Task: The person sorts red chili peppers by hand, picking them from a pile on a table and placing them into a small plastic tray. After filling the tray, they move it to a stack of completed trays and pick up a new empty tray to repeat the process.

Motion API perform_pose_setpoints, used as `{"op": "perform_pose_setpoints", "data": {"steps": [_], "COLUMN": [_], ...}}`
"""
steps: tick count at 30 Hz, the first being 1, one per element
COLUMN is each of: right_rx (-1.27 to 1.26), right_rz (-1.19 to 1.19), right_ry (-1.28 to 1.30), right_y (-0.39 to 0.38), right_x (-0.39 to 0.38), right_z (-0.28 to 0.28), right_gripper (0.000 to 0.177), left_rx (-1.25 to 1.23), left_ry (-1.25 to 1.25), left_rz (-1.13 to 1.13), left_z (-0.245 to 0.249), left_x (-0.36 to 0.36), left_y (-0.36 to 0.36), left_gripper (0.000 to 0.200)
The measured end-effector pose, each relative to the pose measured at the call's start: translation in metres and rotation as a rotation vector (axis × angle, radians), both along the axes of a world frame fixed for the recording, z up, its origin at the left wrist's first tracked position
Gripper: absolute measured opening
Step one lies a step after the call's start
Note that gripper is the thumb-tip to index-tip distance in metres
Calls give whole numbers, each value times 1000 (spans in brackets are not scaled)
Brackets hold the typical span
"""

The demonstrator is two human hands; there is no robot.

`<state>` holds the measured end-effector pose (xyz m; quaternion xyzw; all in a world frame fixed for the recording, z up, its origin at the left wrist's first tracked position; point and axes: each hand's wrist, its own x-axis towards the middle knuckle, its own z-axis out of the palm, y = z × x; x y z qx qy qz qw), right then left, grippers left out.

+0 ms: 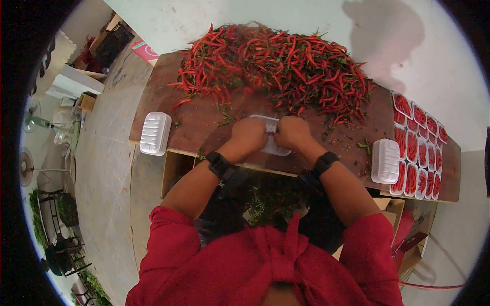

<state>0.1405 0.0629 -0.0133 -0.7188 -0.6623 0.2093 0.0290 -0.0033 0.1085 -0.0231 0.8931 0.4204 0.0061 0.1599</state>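
Observation:
A white plastic tray (276,148) lies on the brown table near its front edge, partly covered by my hands. Over its left side is my left hand (250,134), fingers curled closed. My right hand (293,132) is closed too, just beside it, with the fingertips of both hands nearly meeting above the tray. A small dark reddish bit shows between them, too small to name. Just beyond the hands, a large heap of red chili peppers (286,66) with green stems spreads along the back of the table.
White tray stacks stand at the table's left end (155,133) and right side (385,161). Several chili-filled trays (422,153) sit in rows at the far right. Loose green stems (364,146) dot the brown table (204,135). A pale wall (316,18) rises behind the heap.

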Motion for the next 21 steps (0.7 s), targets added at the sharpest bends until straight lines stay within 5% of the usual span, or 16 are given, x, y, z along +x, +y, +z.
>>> {"op": "perform_pose_setpoints", "data": {"steps": [21], "right_rx": [12], "right_rz": [6], "right_ry": [13], "right_y": [1], "right_x": [0], "right_z": [-11], "right_gripper": [25], "left_rx": [11], "left_ry": [14], "left_rz": [-39], "left_z": [2], "left_x": [-3], "left_y": [-1], "left_gripper": [21]}}
